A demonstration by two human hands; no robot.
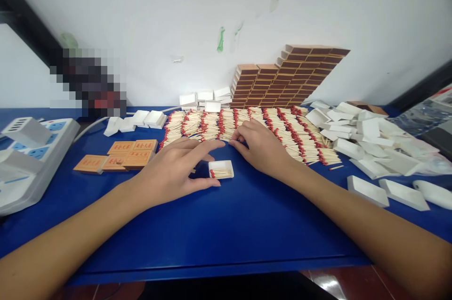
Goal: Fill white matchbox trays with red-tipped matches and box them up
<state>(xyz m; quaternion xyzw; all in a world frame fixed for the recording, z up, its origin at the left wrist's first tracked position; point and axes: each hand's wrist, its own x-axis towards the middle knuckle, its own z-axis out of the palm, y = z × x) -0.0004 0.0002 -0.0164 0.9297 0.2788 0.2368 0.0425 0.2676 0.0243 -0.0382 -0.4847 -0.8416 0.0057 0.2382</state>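
The left hand [176, 166] holds thumb and forefinger wide apart around one end of a small white tray [226, 164], whose few matches [221, 173] suggest partial filling. The right hand [259, 144] has its fingers bent narrowly at the near edge of the loose matches [243, 116]; whether they pinch any, I cannot tell. Beyond them, stacked boxes [293, 76] look finished. Right of those fingers, heaped trays [370, 133] seem yet unfilled, and many matches lie outside any tray.
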